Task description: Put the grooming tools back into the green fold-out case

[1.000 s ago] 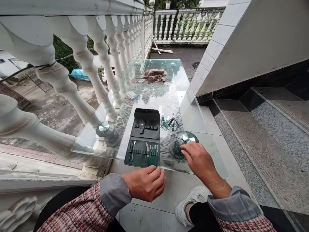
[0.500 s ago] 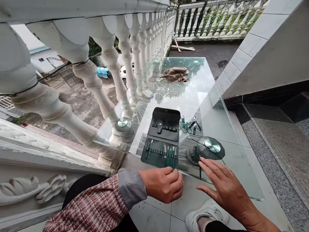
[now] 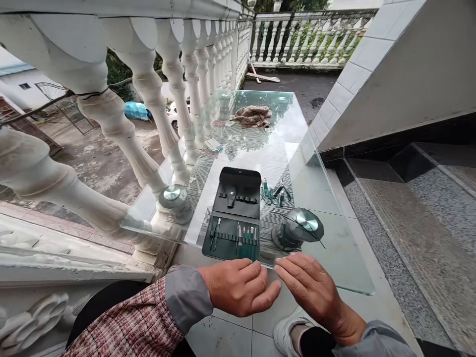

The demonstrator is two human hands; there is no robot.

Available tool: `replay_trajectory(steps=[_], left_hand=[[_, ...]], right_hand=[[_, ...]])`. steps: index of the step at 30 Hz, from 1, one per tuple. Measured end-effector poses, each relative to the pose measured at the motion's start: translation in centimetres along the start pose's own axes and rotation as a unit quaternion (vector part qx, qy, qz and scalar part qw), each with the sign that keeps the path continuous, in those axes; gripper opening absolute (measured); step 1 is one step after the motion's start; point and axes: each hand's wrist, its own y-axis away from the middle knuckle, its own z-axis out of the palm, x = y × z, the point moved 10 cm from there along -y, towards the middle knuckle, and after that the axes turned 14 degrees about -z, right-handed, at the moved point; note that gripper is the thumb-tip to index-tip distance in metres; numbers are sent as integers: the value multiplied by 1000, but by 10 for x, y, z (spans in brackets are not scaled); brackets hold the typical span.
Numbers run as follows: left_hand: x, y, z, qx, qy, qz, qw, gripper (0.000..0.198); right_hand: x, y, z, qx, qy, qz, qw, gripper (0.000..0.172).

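Observation:
An open black case (image 3: 238, 210) lies on the glass table, with several slim metal tools (image 3: 247, 233) in the loops of its lower half. My left hand (image 3: 241, 287) is at the case's near edge, its fingers curled and the thumb stretched toward the right; whether it grips anything is hidden. Just right of it, my right hand (image 3: 310, 287) is over the table's front edge, fingers extended and nothing seen in it. Nail clippers and other small green-and-metal tools (image 3: 277, 192) lie right of the case. Thin dark tools (image 3: 297, 223) rest over the right table support.
The glass table (image 3: 320, 198) bears a crumpled brown cloth (image 3: 253, 116) and a small card (image 3: 213, 145) farther back. A white balustrade (image 3: 148, 99) runs along the left. Stone steps (image 3: 401, 198) rise at the right.
My right hand has moved left, close to my left hand. My left thumb has spread out to the right. The whole view has shifted, with the case now farther left in it.

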Motion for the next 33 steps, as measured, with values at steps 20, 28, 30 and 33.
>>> replay_trajectory(steps=[20,28,30,33], left_hand=[[3,-2,34,-51,-35,-22,998,21],[5,-11,34,-36,-1,-37,999,15],[2,-13,35,-34,0,-48,998,15],[-1,-15,34,-23,7,-57,998,14]], right_hand=[[11,0,5,58,-25,32,997,30],[7,6,8,63,-15,45,997,27],[4,6,9,70,-15,45,996,26],[4,6,10,79,-25,51,995,26]])
